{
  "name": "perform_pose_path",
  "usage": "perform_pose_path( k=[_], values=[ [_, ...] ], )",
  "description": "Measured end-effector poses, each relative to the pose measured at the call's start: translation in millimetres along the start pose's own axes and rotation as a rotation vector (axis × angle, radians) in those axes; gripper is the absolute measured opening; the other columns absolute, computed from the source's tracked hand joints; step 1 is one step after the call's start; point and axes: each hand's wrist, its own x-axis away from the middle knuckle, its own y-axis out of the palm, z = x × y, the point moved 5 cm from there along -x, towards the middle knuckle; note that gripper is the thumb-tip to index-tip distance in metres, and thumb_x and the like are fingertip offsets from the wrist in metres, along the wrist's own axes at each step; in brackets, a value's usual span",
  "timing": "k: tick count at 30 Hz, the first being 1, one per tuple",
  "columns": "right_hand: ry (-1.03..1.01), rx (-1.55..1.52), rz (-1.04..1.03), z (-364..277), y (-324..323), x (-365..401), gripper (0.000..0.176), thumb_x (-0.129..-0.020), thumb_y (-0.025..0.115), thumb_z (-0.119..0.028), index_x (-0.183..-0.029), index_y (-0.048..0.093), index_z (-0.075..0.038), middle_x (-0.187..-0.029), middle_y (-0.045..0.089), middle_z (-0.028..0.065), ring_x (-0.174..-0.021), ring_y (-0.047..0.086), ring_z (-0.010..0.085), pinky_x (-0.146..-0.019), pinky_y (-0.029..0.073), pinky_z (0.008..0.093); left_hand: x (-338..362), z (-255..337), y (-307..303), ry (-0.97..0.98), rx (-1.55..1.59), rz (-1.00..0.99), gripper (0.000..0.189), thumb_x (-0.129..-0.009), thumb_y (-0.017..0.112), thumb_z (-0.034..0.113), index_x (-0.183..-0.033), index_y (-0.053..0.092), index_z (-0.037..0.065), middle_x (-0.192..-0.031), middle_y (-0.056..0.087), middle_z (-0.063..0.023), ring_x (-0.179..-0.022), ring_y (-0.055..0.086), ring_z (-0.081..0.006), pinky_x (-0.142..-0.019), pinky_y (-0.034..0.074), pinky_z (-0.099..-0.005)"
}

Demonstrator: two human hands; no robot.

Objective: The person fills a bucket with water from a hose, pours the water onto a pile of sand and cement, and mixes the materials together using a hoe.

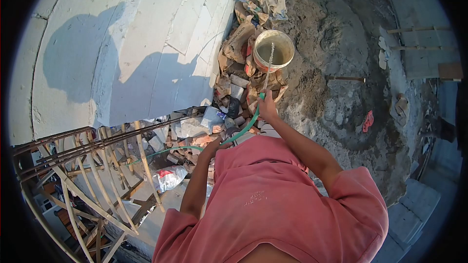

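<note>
Green hose [254, 115], head view: the hose lies in front of your waist, spanning your two hands in a shallow curve. Your right grip [267, 107] is clamped on it just behind the mouth, with the arm reaching forward. Your left grip [213, 147] is closed about it farther back, near the hem of your pink shirt [287, 185]; its fingers are partly hidden, so you cannot tell how firmly they press. A thin green length trails to the left past the bamboo poles [147, 165].

From the mouth, a stream of water [270, 63] crosses to the pale bucket [285, 47], which stands upright beside crumpled paper sacks [239, 37]. Broken brick rubble [199, 127] lies below the sacks, and rough, sandy ground [312, 90] spreads to the right.

Handling: the curve suggests a soft, bendable tube, light in itself, probably weightier when filled and slippery where wet. It seems unlikely to break, though a hard squeeze or tight bend might pinch the flow. The best hold for you is likely just behind the mouth for aim, with a second, looser one farther back to bear the trailing length.
</note>
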Motion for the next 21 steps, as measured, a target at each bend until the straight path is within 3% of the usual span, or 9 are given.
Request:
perform_pose_path(
  k=[7,9,11,13,15,21],
  values=[
    [-0.046,0.025,0.023,0,0,-3,0.030,-0.091,0.042,-0.005,-0.120,0.032,-0.006,-0.071,0.055,0.0106,-0.051,0.059,0.0226,-0.046,0.048,0.0369,0,2,-2,-0.017,-0.025,-0.018,0.062,-0.083,0.058,0.056,-0.108,0.053,-0.001,-0.099,0.064,-0.0213,-0.092,0.062,-0.0263,-0.076,0.047,-0.0363],
    [-0.011,0.065,-0.009,-6,0,1,0.027,-0.093,0.041,-0.009,-0.118,0.030,-0.004,-0.072,0.057,0.0122,-0.055,0.061,0.0236,-0.054,0.050,0.0379,1,2,-2,-0.065,-0.032,-0.034,0.062,-0.083,0.058,0.055,-0.110,0.054,-0.001,-0.100,0.064,-0.0213,-0.092,0.062,-0.0262,-0.077,0.047,-0.0365],
    [0.014,0.078,0.007,-6,-1,3,0.027,-0.093,0.040,-0.008,-0.118,0.030,-0.004,-0.072,0.057,0.0123,-0.054,0.061,0.0235,-0.054,0.050,0.0384,-3,-2,-1,-0.032,-0.038,-0.025,0.063,-0.082,0.058,0.055,-0.111,0.054,0.000,-0.101,0.063,-0.0214,-0.093,0.062,-0.0266,-0.078,0.047,-0.0367],
    [-0.022,0.021,0.009,-4,0,1,0.033,-0.090,0.040,-0.006,-0.122,0.030,-0.004,-0.072,0.056,0.0120,-0.052,0.060,0.0227,-0.046,0.048,0.0371,-4,0,0,-0.010,-0.046,-0.005,0.063,-0.082,0.058,0.055,-0.112,0.054,0.000,-0.102,0.063,-0.0216,-0.093,0.062,-0.0271,-0.079,0.047,-0.0369],
    [-0.033,0.033,0.008,-7,0,2,0.034,-0.090,0.040,-0.006,-0.122,0.029,-0.003,-0.072,0.056,0.0123,-0.052,0.060,0.0230,-0.047,0.048,0.0370,-1,0,-1,-0.040,-0.046,-0.049,0.078,-0.081,0.057,0.060,-0.123,0.045,-0.005,-0.112,0.059,-0.0268,-0.104,0.059,-0.0348,-0.087,0.045,-0.0401],
    [-0.045,0.037,0.007,2,-1,-1,0.031,-0.092,0.041,-0.007,-0.120,0.029,-0.004,-0.072,0.055,0.0119,-0.051,0.059,0.0231,-0.046,0.048,0.0370,5,9,-2,-0.058,-0.033,-0.077,0.075,-0.081,0.057,0.060,-0.120,0.046,-0.003,-0.111,0.058,-0.0278,-0.104,0.059,-0.0353,-0.085,0.045,-0.0414]
  ],
)
